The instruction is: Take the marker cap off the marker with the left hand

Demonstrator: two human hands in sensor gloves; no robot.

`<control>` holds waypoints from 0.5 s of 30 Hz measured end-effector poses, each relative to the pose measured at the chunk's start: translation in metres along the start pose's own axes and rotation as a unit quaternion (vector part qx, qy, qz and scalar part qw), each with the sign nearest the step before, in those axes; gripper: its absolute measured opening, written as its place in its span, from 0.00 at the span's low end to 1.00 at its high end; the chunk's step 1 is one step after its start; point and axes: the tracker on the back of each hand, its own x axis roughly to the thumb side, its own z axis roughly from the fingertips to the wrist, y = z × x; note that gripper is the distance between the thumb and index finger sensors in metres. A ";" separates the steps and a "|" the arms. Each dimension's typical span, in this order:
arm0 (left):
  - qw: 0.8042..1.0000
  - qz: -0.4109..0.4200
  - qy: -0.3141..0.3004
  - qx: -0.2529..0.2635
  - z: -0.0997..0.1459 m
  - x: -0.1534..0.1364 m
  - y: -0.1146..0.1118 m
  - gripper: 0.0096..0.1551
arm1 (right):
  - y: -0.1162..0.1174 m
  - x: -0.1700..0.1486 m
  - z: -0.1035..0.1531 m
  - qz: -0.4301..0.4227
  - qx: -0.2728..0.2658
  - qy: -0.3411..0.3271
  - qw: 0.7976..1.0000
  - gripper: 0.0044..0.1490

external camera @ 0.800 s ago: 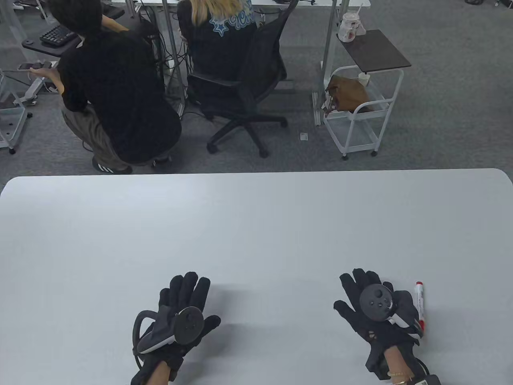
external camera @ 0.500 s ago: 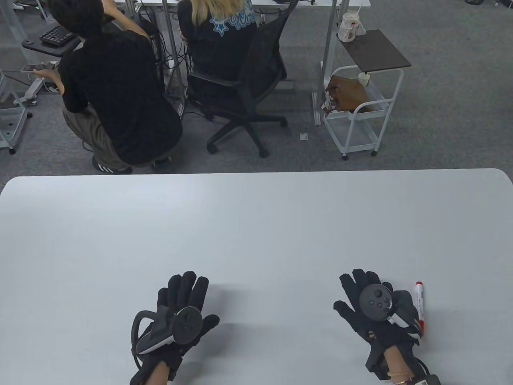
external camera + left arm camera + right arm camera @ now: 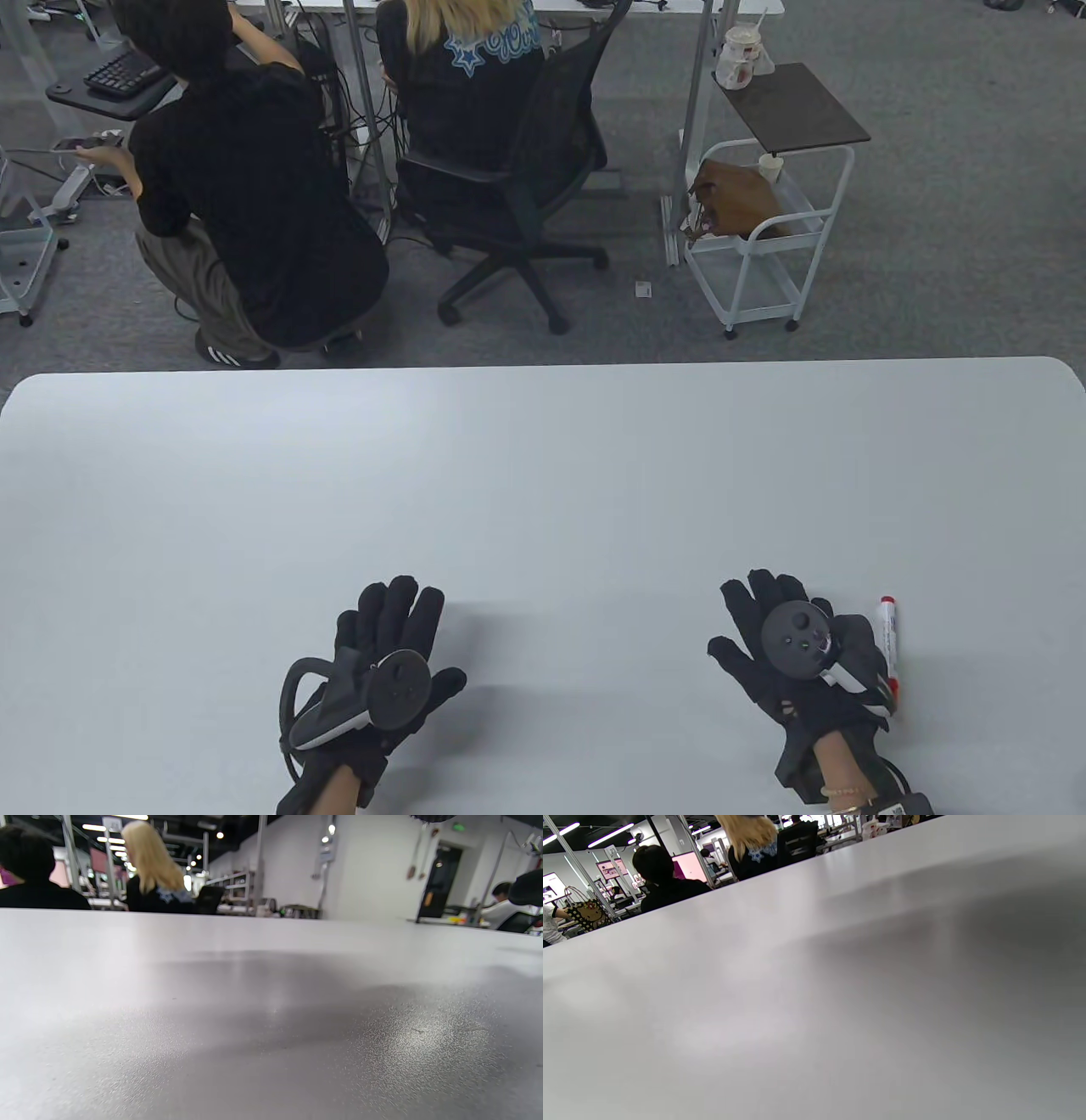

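Observation:
A white marker [image 3: 887, 638] with red ends lies on the white table [image 3: 543, 475], near the front right, pointing away from me. My right hand [image 3: 776, 628] rests flat on the table just left of the marker, fingers spread, holding nothing. My left hand [image 3: 386, 624] rests flat on the table at the front left, far from the marker, fingers extended and empty. The marker's cap is on; which red end is the cap I cannot tell. Both wrist views show only bare tabletop, no fingers and no marker.
Beyond the table's far edge [image 3: 543, 367] are a crouching person [image 3: 246, 212], a seated person on an office chair [image 3: 509, 170] and a white cart [image 3: 764, 229].
Neither hand nor the marker has moved. Only the crouching person in the background has shifted slightly.

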 end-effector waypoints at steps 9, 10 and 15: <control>1.000 0.000 -0.006 0.006 0.001 0.003 0.003 0.55 | -0.030 -0.032 0.004 -0.015 -0.022 0.114 0.993 0.51; 1.000 0.000 -0.005 0.006 0.001 0.003 0.004 0.55 | -0.036 -0.036 0.006 -0.015 -0.023 0.130 0.991 0.51; 1.000 -0.004 0.002 -0.007 0.002 0.003 0.004 0.55 | -0.073 -0.079 0.025 -0.096 -0.111 0.222 0.964 0.50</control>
